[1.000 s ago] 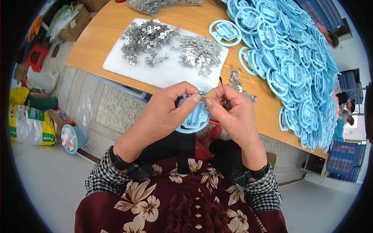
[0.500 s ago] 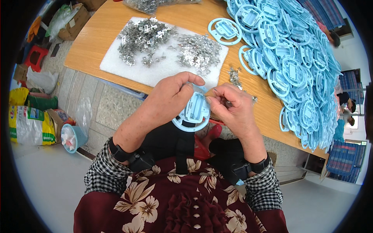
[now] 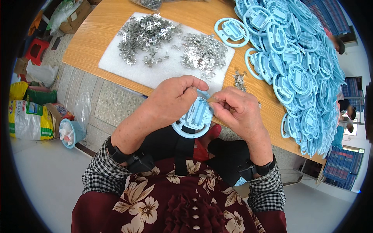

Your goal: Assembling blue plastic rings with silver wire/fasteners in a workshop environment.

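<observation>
A light blue plastic steering-wheel-shaped part (image 3: 198, 116) is held in front of me, just off the table's near edge, its hollow centre facing up. My left hand (image 3: 175, 97) grips its far left rim, thumb bent over it. My right hand (image 3: 239, 108) is closed in a pinch at the upper right of the centre recess. Between its thumb and forefinger is something small that I cannot make out. Beyond my hands, a white foam sheet (image 3: 110, 58) carries a pile of small metal clips (image 3: 145, 37) and a second pile of small metal pieces (image 3: 204, 54).
A large heap of light blue wheel parts (image 3: 299, 73) covers the right of the wooden table (image 3: 87, 39); one wheel part (image 3: 232, 32) lies beside it. Some metal pieces (image 3: 239, 80) lie near my right hand. On the floor at left stand a blue bin (image 3: 79, 132) and red stool (image 3: 37, 50).
Both hands and the wheel part sit slightly lower in view, with my right hand a little further right. The right-hand pinch stays at the recess edge. The view has shifted slightly.
</observation>
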The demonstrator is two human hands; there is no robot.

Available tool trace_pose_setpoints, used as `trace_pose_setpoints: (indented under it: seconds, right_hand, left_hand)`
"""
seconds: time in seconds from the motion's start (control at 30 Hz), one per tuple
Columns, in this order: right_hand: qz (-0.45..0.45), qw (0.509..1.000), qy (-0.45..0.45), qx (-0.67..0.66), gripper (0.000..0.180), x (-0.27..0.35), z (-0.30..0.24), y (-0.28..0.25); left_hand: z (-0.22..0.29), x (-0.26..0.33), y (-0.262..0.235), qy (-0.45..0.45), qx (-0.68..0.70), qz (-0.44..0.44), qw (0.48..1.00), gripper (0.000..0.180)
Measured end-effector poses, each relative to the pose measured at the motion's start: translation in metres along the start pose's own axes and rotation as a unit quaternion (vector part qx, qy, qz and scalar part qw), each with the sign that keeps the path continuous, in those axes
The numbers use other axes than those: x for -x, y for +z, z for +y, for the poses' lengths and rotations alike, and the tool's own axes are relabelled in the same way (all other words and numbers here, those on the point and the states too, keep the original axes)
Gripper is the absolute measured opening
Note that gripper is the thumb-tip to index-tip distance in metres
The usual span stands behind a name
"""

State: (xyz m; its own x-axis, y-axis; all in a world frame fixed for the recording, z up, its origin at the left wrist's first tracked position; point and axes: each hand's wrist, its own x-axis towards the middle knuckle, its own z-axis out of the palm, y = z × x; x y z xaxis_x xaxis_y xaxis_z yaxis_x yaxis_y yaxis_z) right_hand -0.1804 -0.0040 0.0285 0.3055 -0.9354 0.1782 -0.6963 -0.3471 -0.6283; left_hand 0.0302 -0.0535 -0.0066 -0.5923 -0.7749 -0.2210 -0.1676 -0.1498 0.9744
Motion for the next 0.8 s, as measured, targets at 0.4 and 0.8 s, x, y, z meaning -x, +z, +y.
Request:
trace_pose_setpoints:
  seconds: [0.4,0.8]
  right_hand:
    - [-0.034,0.997,-0.026,0.061,0.01,-0.006,-0.008,-0.007]
    - [0.034,0.996,0.075,0.016,0.021,0.012,-0.015,-0.004]
  left_hand:
    - [0.015,0.003,-0.001,-0.042,0.0,-0.017,0.999,0.035]
    - [0.007,0.004,0.0,-0.001,-0.003,-0.005,1.0,0.033]
